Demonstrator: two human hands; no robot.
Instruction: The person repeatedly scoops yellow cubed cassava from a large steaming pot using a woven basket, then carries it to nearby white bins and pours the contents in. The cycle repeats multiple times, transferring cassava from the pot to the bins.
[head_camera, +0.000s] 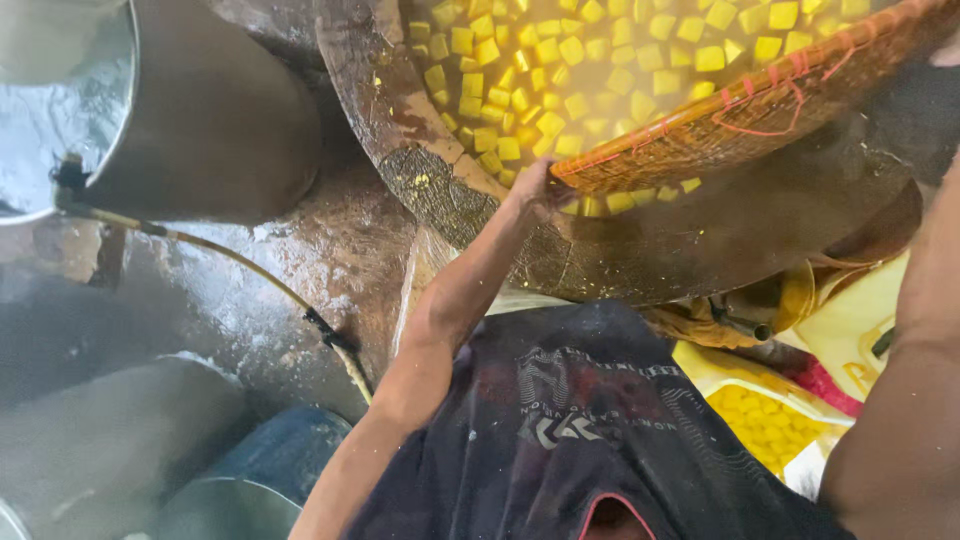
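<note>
**Hands on a woven tray over a vat of yellow cubes**

While a steel pot (60, 100) sits at upper left with a thin hose (240, 265) trailing from it toward the lower middle, a wide vat (450, 190) fills the top centre, full of yellow cubes (560, 60) in cloudy liquid. At centre, the left hand (540, 185) grips the near edge of a woven tray (760, 110), fingers curled around its rim. That tray slants across the vat toward upper right. Only the right forearm (910, 380) shows at far right; its fingers are out of frame, so I cannot tell their state. More yellow pieces lie in a bag (770, 420) at lower right.
</note>
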